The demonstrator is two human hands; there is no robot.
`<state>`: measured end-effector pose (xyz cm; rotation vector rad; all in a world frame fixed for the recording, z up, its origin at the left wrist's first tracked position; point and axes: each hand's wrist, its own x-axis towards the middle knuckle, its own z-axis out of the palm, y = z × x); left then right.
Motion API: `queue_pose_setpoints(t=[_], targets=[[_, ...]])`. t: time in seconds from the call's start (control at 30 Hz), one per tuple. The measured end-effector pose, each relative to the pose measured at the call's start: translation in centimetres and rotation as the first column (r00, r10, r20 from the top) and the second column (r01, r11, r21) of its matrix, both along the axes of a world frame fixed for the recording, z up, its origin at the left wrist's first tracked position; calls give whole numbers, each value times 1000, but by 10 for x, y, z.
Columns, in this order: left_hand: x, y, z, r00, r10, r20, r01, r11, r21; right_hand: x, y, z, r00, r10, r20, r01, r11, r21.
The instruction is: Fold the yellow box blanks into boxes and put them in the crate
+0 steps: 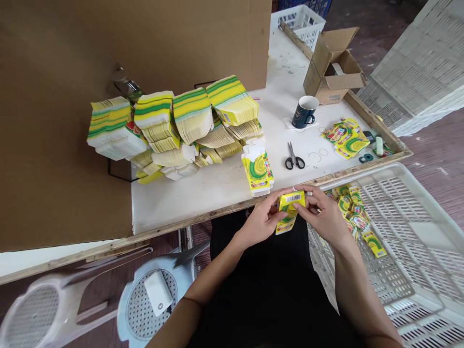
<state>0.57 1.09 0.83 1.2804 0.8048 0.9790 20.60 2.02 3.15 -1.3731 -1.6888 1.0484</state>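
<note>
A small yellow and green printed carton point(290, 212) with a barcode near its top is held between both hands, just past the table's front edge. My left hand point(261, 217) grips its left side, the thumb lying on the front. On the other side, my right hand point(322, 210) pinches the upper right part with thumb and fingers. Close beyond the hands, a short stack of flat cartons point(258, 171) lies on the table. Larger bundles of flat cartons point(192, 116) are piled behind it to the left.
Black scissors point(294, 157), a dark mug point(305, 112), more yellow packs point(346, 137) and an open cardboard box point(333, 67) occupy the table's right side. A white crate point(409, 212) with several small cartons point(373, 243) stands at lower right. Stools point(126, 309) are at lower left.
</note>
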Motion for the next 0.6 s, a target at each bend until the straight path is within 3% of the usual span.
queue_pose_setpoints(t=[0.17,0.43,0.6], targets=[[-3,2,-1,998,-22,64,25,999,-46,-11,-1,-10,993,-57,101,52,997,49],[-4,3,3,993,18,121,-6,996,-93,-9,-2,-8,997,-34,63,25,991,132],[0,4,0,985,10,172,3,997,-76,-4,-1,-10,994,-93,-52,103,964,246]])
